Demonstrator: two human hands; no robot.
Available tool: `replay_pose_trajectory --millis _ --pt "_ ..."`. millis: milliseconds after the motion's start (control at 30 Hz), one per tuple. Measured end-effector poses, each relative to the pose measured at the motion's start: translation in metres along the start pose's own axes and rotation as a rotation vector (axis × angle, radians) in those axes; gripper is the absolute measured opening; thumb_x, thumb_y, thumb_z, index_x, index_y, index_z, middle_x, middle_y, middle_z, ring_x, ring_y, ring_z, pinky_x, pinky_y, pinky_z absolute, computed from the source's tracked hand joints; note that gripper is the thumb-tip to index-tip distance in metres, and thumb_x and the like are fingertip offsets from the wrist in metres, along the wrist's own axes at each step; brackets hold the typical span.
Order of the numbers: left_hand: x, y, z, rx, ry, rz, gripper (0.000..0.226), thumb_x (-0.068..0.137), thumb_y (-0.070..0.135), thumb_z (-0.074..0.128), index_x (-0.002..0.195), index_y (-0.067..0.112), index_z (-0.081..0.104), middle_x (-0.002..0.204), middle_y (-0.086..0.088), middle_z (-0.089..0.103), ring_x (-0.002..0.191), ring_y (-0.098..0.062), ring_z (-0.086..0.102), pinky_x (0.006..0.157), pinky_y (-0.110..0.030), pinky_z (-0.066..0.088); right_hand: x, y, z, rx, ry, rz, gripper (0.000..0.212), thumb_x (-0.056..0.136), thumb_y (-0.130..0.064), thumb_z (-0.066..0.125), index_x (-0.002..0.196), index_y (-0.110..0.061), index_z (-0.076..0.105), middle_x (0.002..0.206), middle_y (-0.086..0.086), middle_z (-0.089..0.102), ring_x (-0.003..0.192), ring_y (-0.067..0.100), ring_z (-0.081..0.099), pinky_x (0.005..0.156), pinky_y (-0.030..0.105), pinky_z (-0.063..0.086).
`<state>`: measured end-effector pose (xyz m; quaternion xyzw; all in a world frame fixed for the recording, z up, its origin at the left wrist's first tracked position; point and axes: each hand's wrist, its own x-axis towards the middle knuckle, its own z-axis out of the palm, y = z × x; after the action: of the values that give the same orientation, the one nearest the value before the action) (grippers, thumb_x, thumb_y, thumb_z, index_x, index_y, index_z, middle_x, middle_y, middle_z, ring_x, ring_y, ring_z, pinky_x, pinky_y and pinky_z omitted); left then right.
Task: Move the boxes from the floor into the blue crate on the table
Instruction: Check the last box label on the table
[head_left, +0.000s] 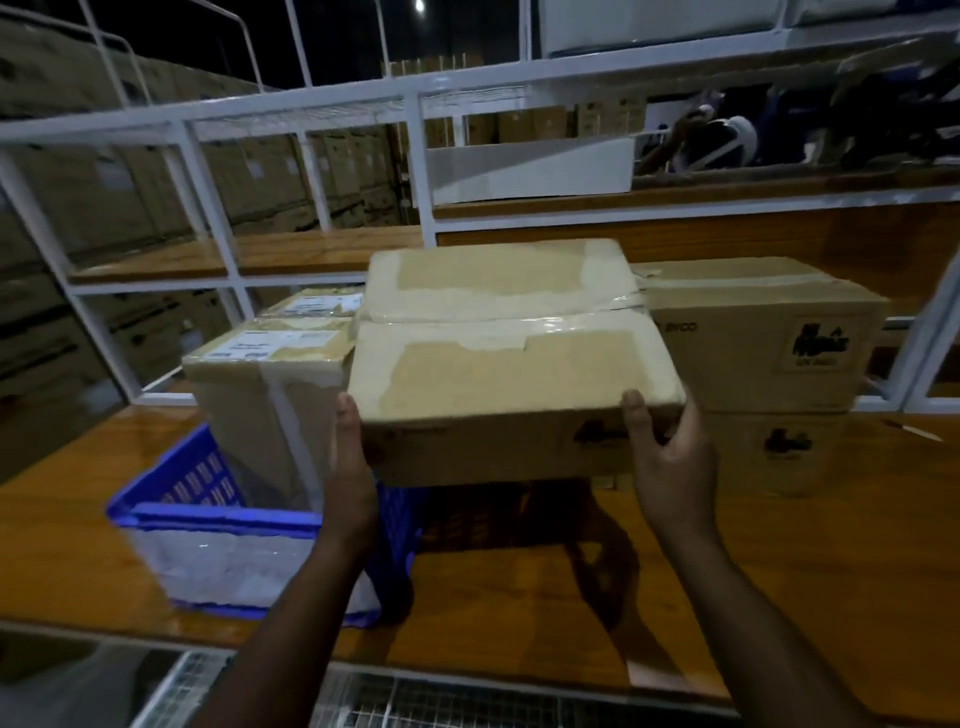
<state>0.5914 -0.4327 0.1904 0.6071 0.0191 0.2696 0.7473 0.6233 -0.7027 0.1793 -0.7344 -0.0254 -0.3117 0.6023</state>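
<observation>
I hold a taped cardboard box (509, 358) in the air above the wooden table (753, 561). My left hand (350, 467) grips its near left corner, thumb on top. My right hand (670, 462) grips its near right corner in the same way. The blue crate (208, 514) stands on the table below and to the left of the box. A tall labelled cardboard box (270, 395) stands upright inside the crate. The held box hides the crate's right part.
Two brown boxes are stacked on the table at the right, the upper one (769, 332) and the lower one (774, 452). A white metal rack (415, 156) with wooden shelves rises behind. A wire mesh surface (415, 701) lies below the table's near edge.
</observation>
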Motion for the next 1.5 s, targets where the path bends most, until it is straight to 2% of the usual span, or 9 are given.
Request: replay_pose_trajectory --millis 167,267,333,533,667,767,900,1100,1500 --pt "0.018 0.009 0.021 0.064 0.041 0.037 0.028 0.104 0.055 0.032 0.126 0.049 0.048 0.130 0.021 0.056 0.119 0.004 0.051 0.096 -0.022 0.042 0.023 0.006 0.009 0.058 -0.056 0.045 0.082 0.077 -0.085 0.052 0.141 -0.036 0.039 0.133 -0.009 0.056 0.120 0.017 0.057 0.089 0.049 0.058" --pt "0.035 0.004 0.030 0.077 0.049 0.033 0.018 0.108 0.049 0.031 0.118 0.052 0.045 0.118 0.028 0.053 0.110 0.009 0.050 0.087 -0.016 0.041 0.032 0.013 0.011 0.064 -0.070 0.054 0.082 0.081 -0.077 0.057 0.146 -0.031 0.037 0.134 -0.011 0.053 0.122 0.013 0.054 0.086 0.037 0.056" --pt "0.046 0.000 0.036 0.097 0.034 0.016 0.028 0.107 0.052 0.031 0.127 0.046 0.049 0.123 0.020 0.057 0.115 0.001 0.052 0.092 -0.021 0.043 0.036 0.017 0.014 0.043 -0.065 0.048 0.083 0.083 -0.070 0.058 0.149 -0.026 0.034 0.137 -0.009 0.051 0.122 0.009 0.049 0.085 0.026 0.048" --pt "0.084 -0.031 0.039 0.153 0.022 -0.040 0.058 0.104 0.058 0.034 0.147 0.022 0.050 0.140 -0.001 0.059 0.128 -0.017 0.055 0.106 -0.038 0.045 0.044 0.039 0.032 -0.051 -0.067 0.097 0.088 0.083 -0.063 0.065 0.153 -0.027 0.025 0.151 0.000 0.044 0.134 0.021 0.046 0.100 0.048 0.051" --pt "0.101 -0.037 0.045 0.261 0.042 -0.003 0.056 0.107 0.052 0.030 0.156 0.026 0.032 0.156 -0.004 0.042 0.141 -0.019 0.039 0.111 -0.039 0.037 0.052 0.046 0.043 -0.135 -0.038 0.077 0.080 0.089 -0.045 0.069 0.153 -0.021 0.026 0.151 0.001 0.041 0.119 0.016 0.054 0.087 0.034 0.054" --pt "0.107 -0.036 0.054 0.382 0.035 0.140 0.055 0.109 0.041 0.034 0.160 0.028 0.020 0.164 -0.001 0.028 0.137 -0.008 0.029 0.107 -0.033 0.031 0.059 0.048 0.056 -0.203 0.057 0.051 0.080 0.088 -0.040 0.072 0.152 -0.021 0.026 0.149 0.002 0.039 0.109 0.016 0.059 0.079 0.037 0.058" --pt "0.125 -0.051 0.059 0.633 0.015 0.499 0.068 0.105 0.023 0.049 0.162 0.015 0.012 0.169 -0.009 0.013 0.156 -0.022 0.012 0.125 -0.048 0.016 0.068 0.051 0.075 -0.306 0.174 -0.006 0.087 0.081 -0.034 0.079 0.149 -0.028 0.025 0.146 0.008 0.032 0.117 0.030 0.058 0.080 0.045 0.061" --pt "0.147 -0.075 0.072 1.095 -0.120 0.906 0.085 0.090 -0.001 0.066 0.160 0.007 0.018 0.169 -0.009 0.012 0.157 -0.026 0.002 0.124 -0.058 -0.004 0.068 0.057 0.095 -0.607 0.241 -0.189 0.074 0.074 -0.020 0.085 0.137 -0.017 0.044 0.138 0.015 0.033 0.123 0.032 0.040 0.085 0.041 0.058" --pt "0.173 -0.098 0.094 1.394 -0.227 0.843 0.085 0.101 0.057 0.036 0.162 0.007 0.004 0.170 -0.011 -0.005 0.157 -0.025 -0.008 0.124 -0.059 -0.001 0.087 0.079 0.121 -0.667 0.166 -0.190 0.081 0.078 -0.018 0.082 0.145 -0.015 0.037 0.139 0.016 0.036 0.127 0.032 0.039 0.092 0.044 0.054"
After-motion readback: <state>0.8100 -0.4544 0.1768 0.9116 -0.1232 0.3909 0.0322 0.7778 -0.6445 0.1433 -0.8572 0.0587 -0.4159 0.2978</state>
